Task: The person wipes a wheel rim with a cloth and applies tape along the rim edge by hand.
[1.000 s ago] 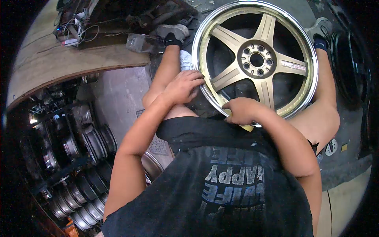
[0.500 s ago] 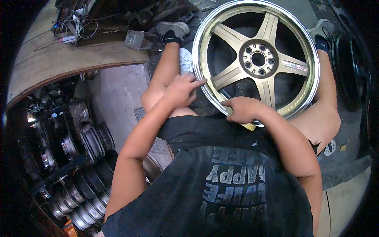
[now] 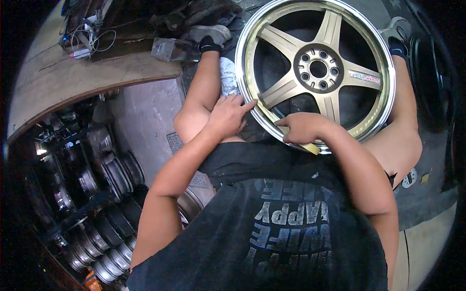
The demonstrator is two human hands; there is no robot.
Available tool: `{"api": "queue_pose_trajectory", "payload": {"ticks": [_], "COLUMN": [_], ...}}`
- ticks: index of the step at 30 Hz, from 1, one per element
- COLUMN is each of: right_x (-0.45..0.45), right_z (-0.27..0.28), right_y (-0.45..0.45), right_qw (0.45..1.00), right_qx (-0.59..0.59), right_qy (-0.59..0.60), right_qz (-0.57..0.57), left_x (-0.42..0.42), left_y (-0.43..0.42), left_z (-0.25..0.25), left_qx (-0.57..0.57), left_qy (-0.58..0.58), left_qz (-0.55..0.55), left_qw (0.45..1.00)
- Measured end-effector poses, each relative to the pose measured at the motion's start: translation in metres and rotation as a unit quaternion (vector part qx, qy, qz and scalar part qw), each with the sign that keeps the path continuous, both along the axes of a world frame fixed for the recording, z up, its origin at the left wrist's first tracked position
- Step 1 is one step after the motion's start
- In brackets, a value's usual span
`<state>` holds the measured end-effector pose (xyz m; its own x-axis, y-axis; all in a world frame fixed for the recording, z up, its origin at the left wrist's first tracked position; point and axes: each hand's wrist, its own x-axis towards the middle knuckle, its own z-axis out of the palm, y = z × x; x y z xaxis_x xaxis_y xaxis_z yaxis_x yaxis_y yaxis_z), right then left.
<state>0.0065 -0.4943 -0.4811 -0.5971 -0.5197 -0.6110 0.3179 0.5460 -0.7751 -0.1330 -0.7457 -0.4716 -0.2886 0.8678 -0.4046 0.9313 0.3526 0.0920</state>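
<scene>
A gold five-spoke wheel rim (image 3: 281, 92) with a polished outer lip lies face up between my legs. Pale yellow masking tape (image 3: 264, 112) runs along the inside of its lip. My left hand (image 3: 229, 115) rests at the lower left edge, its index fingertip touching the lip and the other fingers loosely bent. At the bottom edge, my right hand (image 3: 306, 128) has its index finger stretched along the lip and its other fingers curled. A yellow tape roll (image 3: 310, 148) shows just below that hand, partly hidden by it.
A crumpled white cloth (image 3: 228, 75) lies left of the rim, near a clear plastic container (image 3: 170, 50). Several metal rims (image 3: 109, 262) fill a rack at the lower left. A wooden board (image 3: 121, 72) with cables on it is at the upper left.
My right hand has shifted slightly up along the rim's lower edge, and the tape roll beneath it moved a little right and up. My left hand stays at the lip with small movement.
</scene>
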Motion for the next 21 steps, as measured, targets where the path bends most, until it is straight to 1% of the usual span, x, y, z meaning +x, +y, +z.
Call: {"api": "queue_pose_trajectory", "payload": {"ticks": [4,12,15,17,18,20,21], "right_x": [0.001,-0.002,0.001,0.002,0.002,0.004,0.004], "right_z": [-0.013,-0.015,-0.017,-0.016,-0.016,-0.020,-0.022], "right_y": [-0.001,0.001,0.000,0.000,-0.001,-0.003,-0.004], "right_qw": [1.000,1.000,1.000,1.000,1.000,1.000,1.000], "right_qx": [0.013,0.005,0.008,0.009,0.008,0.007,0.008], "right_qy": [0.003,-0.010,-0.006,-0.006,-0.003,0.008,0.020], "right_qz": [-0.005,0.002,-0.005,-0.007,-0.006,-0.013,-0.020], "left_x": [0.001,0.000,-0.008,-0.024,-0.034,-0.051,-0.056], "left_y": [-0.001,-0.001,0.004,0.010,0.009,0.011,0.012], "left_z": [-0.004,-0.005,-0.003,0.000,-0.005,-0.013,-0.012], "left_qx": [0.000,0.000,-0.012,-0.071,-0.073,0.002,0.010], "left_qy": [0.009,0.014,-0.010,0.005,0.004,0.012,0.004], "left_qz": [0.002,-0.002,0.023,0.031,0.029,0.012,-0.013], "left_qw": [1.000,1.000,1.000,0.997,0.997,1.000,1.000]}}
